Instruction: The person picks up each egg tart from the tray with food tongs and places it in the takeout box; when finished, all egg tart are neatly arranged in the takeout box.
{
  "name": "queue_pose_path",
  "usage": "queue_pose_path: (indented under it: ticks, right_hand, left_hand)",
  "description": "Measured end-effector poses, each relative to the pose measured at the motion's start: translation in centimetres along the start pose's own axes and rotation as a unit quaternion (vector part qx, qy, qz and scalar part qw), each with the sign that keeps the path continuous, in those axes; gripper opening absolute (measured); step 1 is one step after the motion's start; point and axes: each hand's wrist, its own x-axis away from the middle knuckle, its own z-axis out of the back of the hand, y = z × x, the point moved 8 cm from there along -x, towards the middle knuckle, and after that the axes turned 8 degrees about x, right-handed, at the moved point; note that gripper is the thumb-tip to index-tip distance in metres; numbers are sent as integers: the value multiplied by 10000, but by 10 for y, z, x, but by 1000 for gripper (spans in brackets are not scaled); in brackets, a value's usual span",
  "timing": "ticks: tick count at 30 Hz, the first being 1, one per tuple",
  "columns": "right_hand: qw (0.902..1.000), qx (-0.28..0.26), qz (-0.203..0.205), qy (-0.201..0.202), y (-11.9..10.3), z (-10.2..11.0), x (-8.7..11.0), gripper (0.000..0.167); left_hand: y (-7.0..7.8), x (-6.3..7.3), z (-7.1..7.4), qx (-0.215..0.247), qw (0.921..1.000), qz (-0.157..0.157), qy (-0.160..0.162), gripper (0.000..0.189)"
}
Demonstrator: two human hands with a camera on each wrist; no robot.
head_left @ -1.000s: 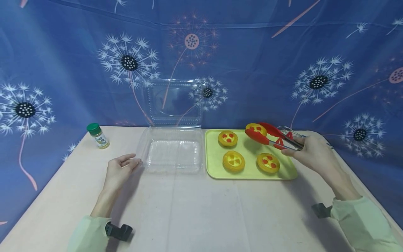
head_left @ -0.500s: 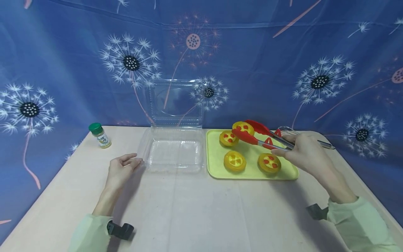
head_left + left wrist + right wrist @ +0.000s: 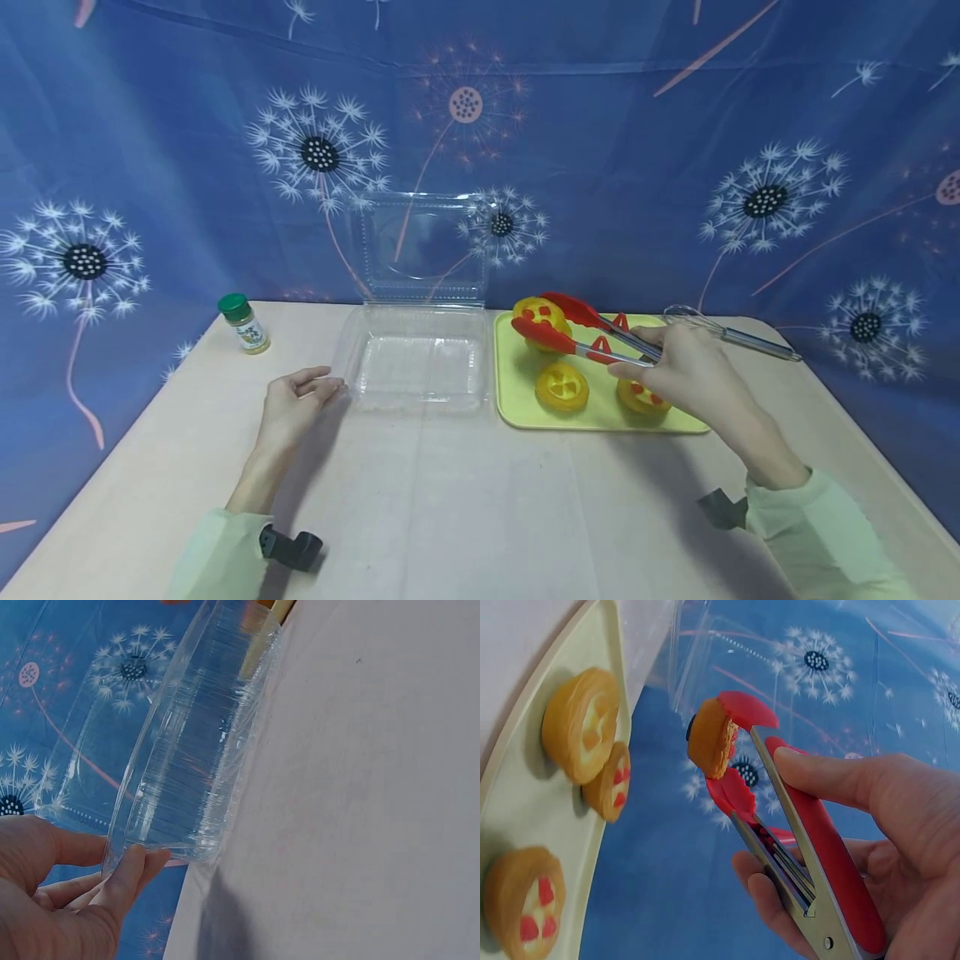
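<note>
My right hand (image 3: 686, 367) grips red-tipped metal tongs (image 3: 543, 333). Between the tong tips an egg tart with red pieces (image 3: 710, 739) is held above the yellow tray (image 3: 517, 414). Tarts on that tray include one with yellow pieces (image 3: 562, 387) and a red-topped one (image 3: 526, 904), which my right hand partly covers in the head view; another red-topped tart (image 3: 609, 784) is largely hidden under the lifted one there. My left hand (image 3: 292, 408) pinches the left rim of a clear plastic clamshell container (image 3: 180, 765), whose lid (image 3: 423, 246) stands up at the back.
A small seasoning bottle with a green cap (image 3: 245, 323) stands at the back left of the table. Behind the tray, at the right, lies a metal whisk (image 3: 750, 337). A blue dandelion-print cloth (image 3: 600, 167) hangs behind the table.
My right hand has moved left with the tongs and the gripped tart, from the tray's back right to above its back left corner. My left hand stays at the container's rim.
</note>
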Motion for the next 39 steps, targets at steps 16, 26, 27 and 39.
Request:
queue_pose_path:
  ticks: [16, 26, 27, 39]
  right_hand:
    - [9992, -230, 275, -151, -40, -30, -13, 70]
    - [9983, -237, 373, -372, -61, -51, -28, 59]
    - [9983, -203, 385, -376, -62, -54, -29, 59]
    - [9966, -276, 694, -346, -88, -69, -42, 36]
  left_hand:
    - [0, -2, -1, 117, 9999, -99, 2, 43]
    - [-2, -2, -2, 296, 9995, -72, -19, 43]
    - [-2, -2, -2, 290, 9995, -83, -9, 42]
    - [-1, -1, -1, 460, 9989, -121, 29, 42]
